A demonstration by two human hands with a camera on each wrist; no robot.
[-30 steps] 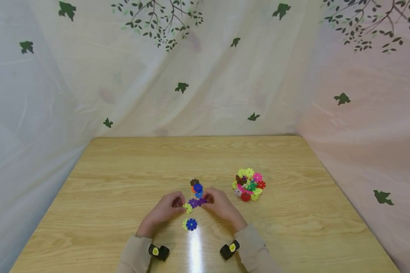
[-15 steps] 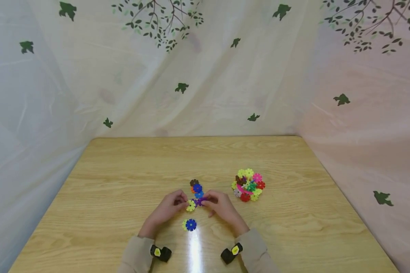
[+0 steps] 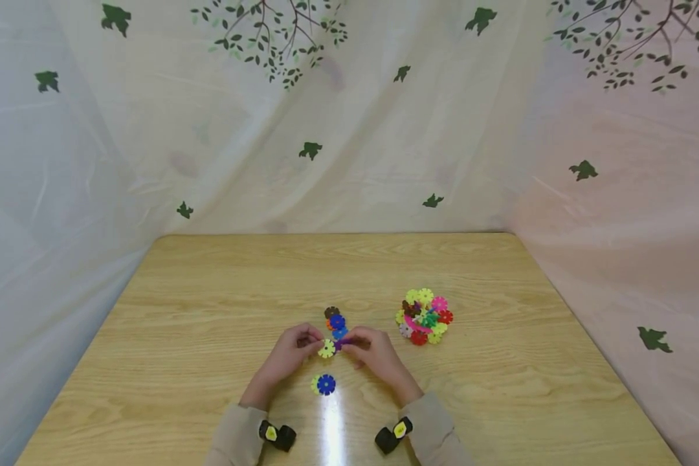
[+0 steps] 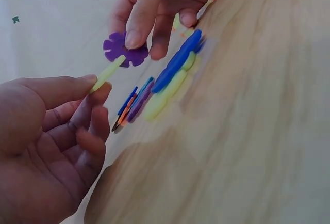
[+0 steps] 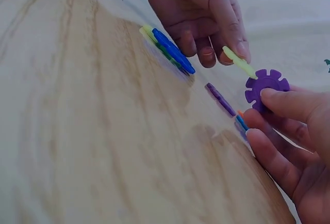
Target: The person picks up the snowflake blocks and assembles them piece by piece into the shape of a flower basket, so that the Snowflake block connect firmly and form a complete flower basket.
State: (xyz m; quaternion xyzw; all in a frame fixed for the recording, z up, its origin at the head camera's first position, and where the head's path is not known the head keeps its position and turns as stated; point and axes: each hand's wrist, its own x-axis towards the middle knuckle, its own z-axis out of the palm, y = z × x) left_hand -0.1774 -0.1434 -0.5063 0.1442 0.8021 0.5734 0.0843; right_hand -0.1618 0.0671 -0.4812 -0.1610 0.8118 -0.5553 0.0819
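In the lower middle of the head frame, we see two hands meeting: the left hand [image 3: 291,351] pinches a yellow disc [image 4: 108,74] between thumb and fingertip, and the right hand [image 3: 378,356] pinches a purple disc [image 5: 265,79], thumb on its face; their other fingers curl loosely. We judge that the yellow is turned edge-on to the purple so the notched rims can engage; whether they already interlock we cannot tell. Below them, a blue disc [image 3: 327,384] overlaps one yellow-green disc [image 3: 314,384], perhaps set near for easy reach. Just beyond the hands we count five more on the counter [image 3: 210,278]: brown [image 3: 331,312], orange [image 3: 329,324], dark blue [image 3: 338,321], light blue [image 3: 340,334] and purple [image 4: 139,102]. Right of centre sits one mixed pile [image 3: 425,317], too overlapped to count, seemingly aside to free working room.
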